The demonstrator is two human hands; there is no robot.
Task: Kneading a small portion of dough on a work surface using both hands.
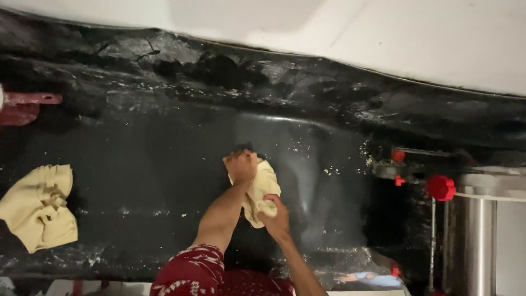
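Seemingly both hands on pale dough

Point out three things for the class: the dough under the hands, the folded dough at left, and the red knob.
dough under the hands (264,189), head view, its bare middle.
folded dough (39,207), head view, its centre.
red knob (441,187), head view, its round face.

A dark work surface fills the view, with a wall behind it. Near its middle lies a sheet of dough; the left hand rests on its far left corner, the right hand grips its near edge. Another folded dough piece lies far left. A metal machine with knobs stands at the right.
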